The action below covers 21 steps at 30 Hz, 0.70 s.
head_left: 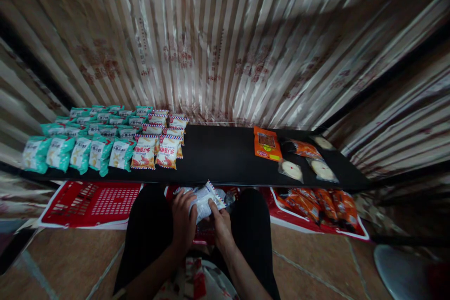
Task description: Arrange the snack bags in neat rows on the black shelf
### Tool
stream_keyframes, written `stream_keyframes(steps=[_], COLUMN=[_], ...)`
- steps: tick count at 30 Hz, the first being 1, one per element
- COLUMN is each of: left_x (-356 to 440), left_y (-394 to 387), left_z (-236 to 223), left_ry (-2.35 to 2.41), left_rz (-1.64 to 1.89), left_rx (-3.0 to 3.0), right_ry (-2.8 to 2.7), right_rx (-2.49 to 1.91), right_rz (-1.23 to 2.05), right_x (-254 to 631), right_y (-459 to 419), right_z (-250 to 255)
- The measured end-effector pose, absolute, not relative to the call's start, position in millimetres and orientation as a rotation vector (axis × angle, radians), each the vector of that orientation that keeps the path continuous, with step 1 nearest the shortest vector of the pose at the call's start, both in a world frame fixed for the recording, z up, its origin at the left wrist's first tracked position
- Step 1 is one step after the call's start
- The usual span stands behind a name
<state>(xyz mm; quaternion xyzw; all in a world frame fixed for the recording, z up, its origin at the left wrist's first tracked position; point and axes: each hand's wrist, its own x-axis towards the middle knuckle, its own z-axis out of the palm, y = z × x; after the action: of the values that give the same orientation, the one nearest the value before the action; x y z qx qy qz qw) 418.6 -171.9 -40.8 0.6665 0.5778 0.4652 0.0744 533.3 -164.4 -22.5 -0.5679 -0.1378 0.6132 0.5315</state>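
A small snack bag (pixel 204 202), its pale printed back turned up, lies between my hands just below the shelf's front edge. My right hand (pixel 221 226) pinches its right end, thumb on top. My left hand (pixel 184 218) is closed over its left side, fingers bent. Beyond the left fingers shows the striped edge of another packet; whether that hand holds it too, I cannot tell. On the black shelf (pixel 218 154) above, red-and-white snack bags (pixel 168 151) of similar striped edging stand in rows, beside rows of teal-and-white snack bags (pixel 81 153).
Right on the shelf lie an orange packet (pixel 267 144), another orange packet (pixel 306 149) and round pale items in clear wrap (pixel 291 169). Beneath are a red basket (pixel 116 200) and another basket with orange packets (pixel 325 206). A striped curtain (pixel 211 47) hangs behind.
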Motion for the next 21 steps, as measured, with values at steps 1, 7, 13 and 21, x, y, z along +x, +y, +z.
stream_keyframes(steps=[1,7,13,21], left_x=[418.1,416.0,413.4,409.6], left_y=[-173.0,-178.5,-182.5,-193.8], left_z=[-37.6,-24.9,-16.4,-13.4], left_ry=[1.682,1.465,1.389,1.197], left_rz=[1.372,1.327,1.306,1.144], left_rx=[2.061,2.229,2.315,2.39], right_ry=[-0.339,-0.409,-0.511,-0.612], right_rx=[-1.366,-1.45,-1.494,-1.56], right_rz=[1.458,1.409,1.398,1.373], right_x=[533.2,536.0,539.7,546.4], right_y=[-164.7,-166.8,-167.5,-168.7], right_z=[-21.3,-21.8,-25.4,-25.2])
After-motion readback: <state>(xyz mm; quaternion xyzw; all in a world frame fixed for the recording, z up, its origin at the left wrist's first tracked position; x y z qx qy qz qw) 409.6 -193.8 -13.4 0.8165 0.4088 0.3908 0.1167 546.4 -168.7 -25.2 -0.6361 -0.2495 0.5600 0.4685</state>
